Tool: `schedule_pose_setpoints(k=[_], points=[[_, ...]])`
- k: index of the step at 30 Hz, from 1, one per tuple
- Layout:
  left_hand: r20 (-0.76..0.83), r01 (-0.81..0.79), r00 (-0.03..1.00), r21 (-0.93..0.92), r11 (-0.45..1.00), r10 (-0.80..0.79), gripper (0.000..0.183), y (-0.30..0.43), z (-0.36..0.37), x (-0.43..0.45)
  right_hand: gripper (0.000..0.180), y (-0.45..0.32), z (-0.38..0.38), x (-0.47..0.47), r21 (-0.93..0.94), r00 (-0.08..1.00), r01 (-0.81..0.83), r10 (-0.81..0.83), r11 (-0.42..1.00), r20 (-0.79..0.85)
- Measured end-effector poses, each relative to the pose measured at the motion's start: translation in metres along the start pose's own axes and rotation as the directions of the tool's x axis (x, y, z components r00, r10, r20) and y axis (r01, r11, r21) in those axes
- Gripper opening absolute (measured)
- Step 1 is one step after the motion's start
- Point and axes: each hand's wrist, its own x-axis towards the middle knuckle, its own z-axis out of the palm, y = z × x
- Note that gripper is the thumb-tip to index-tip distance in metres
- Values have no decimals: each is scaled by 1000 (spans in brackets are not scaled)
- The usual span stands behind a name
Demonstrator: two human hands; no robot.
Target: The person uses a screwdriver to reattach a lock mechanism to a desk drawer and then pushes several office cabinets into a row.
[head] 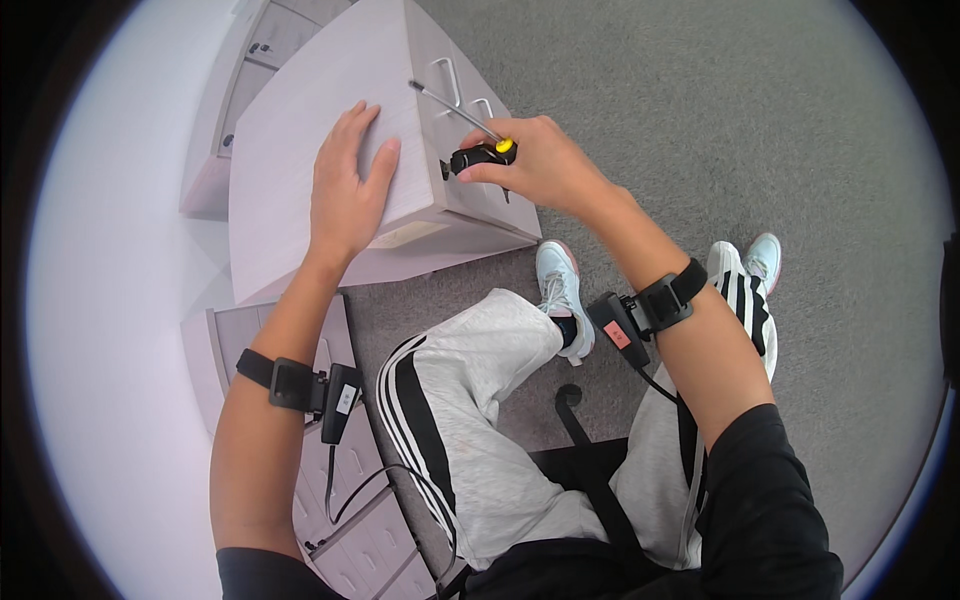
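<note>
My left hand (pixel 349 184) rests flat on the pale top of a drawer cabinet (pixel 300 142), fingers spread and holding nothing. In my right hand (pixel 551 161) is a screwdriver (pixel 465 116) with a yellow collar and a metal shaft that points up and left across the cabinet's front. Most of its handle is hidden in the palm. My right thumb and fingers also close around a black piece (pixel 471 159), which reaches the lock (pixel 445 169) near the cabinet's top front edge; it looks like a key head. A small dark key (pixel 506 196) hangs just below my fingers.
Metal handles (pixel 450 79) stick out from the cabinet front. Another cabinet (pixel 262 56) with keys in its locks stands behind; more drawer cabinets (pixel 352 480) line the left. Grey carpet (pixel 712 135) extends right. Cables (pixel 390 466) run from straps on my forearms. A chair caster (pixel 570 394) shows between my legs.
</note>
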Motion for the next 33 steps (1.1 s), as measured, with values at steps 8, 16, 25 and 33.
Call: schedule_pose_setpoints(k=[8, 16, 25, 33], points=[[-2, 23, 1000, -2, 1000, -23, 46, 3, 4, 2, 34, 4, 2, 5, 107, 987, -136, 125, 985, 106], [8, 20, 1000, -6, 1000, -20, 46, 5, 5, 4, 39, -17, -13, 19, 155, 836, -522, 466, 839, 290], [-1, 14, 1000, -36, 999, -14, 46, 3, 4, 4, 39, -14, -10, 18, 58, 881, -399, 364, 915, 303], [-3, 21, 1000, -58, 998, -22, 45, 0, 3, 1, 38, 1, 6, 4, 321, 904, -421, 362, 848, 228]])
